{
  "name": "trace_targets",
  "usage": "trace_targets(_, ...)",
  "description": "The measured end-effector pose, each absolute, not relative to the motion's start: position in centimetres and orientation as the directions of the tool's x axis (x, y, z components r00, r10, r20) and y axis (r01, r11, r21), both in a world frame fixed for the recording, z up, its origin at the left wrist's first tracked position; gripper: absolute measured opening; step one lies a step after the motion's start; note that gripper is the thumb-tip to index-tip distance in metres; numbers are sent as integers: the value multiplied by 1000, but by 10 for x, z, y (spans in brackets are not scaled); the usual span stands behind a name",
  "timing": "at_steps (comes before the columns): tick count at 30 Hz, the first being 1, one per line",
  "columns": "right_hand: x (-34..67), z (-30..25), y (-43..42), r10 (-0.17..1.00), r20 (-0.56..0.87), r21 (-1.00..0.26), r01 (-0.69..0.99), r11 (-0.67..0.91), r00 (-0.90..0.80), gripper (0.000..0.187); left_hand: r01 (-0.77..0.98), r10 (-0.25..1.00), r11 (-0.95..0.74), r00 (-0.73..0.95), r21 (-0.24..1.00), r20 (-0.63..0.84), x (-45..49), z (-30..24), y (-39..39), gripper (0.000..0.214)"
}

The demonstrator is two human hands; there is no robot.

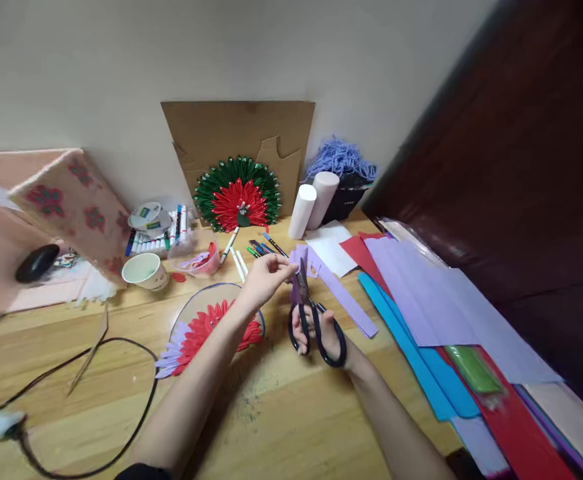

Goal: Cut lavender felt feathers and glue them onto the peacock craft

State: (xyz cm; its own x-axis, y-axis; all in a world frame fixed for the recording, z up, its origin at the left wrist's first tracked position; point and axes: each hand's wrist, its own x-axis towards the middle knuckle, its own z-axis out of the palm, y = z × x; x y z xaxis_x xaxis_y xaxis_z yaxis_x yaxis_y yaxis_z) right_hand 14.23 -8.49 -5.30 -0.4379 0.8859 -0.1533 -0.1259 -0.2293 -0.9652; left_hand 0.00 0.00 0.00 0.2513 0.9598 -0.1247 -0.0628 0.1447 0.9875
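Legible text: none. Black box (342,204), two o'clock from centre: pale lettering, too small to read.

Light is soft, the edges blurred and stretched.

I watch through a single head-worn camera, above and behind the fingers (285,271), facing forward and downward, far enough back to include both forearms (204,377), table (271,427) and wall (241,53) beyond.
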Motion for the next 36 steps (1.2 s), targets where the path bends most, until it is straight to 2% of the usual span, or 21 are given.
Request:
trace_targets(9,147,-51,-83,903,-61,-984,-127,-126,-425,77,-67,933,243,290,968,-214,4,9,-3,24)
trace_targets(13,148,-51,-82,903,-57,-983,-135,-126,-425,76,-38,917,262,320,964,-237,2,11,-3,23)
trace_targets(19,146,-47,-83,908,-114,-970,-155,-190,-403,74,-13,911,250,342,968,-231,1,10,-3,23)
trace_targets(28,143,-54,-77,868,-281,-865,-285,-414,-409,65,10,913,247,332,969,-236,-5,12,0,24)
trace_targets(32,141,-57,-78,899,-286,-881,-278,-383,-332,60,-15,919,256,313,967,-239,-5,11,1,25)
trace_targets(36,140,-55,-81,909,-250,-904,-256,-343,-334,67,-20,917,276,304,961,-257,-4,10,0,23)
